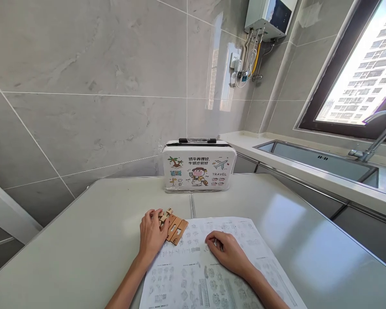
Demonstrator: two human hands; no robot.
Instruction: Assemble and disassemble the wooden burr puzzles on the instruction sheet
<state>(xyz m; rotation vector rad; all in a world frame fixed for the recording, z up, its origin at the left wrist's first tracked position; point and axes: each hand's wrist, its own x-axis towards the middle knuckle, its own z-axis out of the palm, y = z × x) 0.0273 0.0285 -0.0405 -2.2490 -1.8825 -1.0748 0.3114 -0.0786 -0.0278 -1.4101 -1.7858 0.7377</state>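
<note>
My left hand (152, 229) is curled over the near-left part of a small group of wooden puzzle pieces (176, 229), at the upper left of a printed paper sheet (193, 257). Flat brown pieces with cut-out slots show to the right of the fingers, and a lighter wooden piece (169, 211) sticks up by the fingertips. The palm hides some of the pieces. My right hand (227, 251) rests on the right half of the sheet with its fingers loosely curled in. Nothing shows between them.
A white case (199, 169) with cartoon prints and a black handle stands upright at the table's (77, 253) far edge, against the tiled wall. To the right, a counter holds a sink (321, 161) and a tap (381, 133). A water heater (270, 19) hangs above.
</note>
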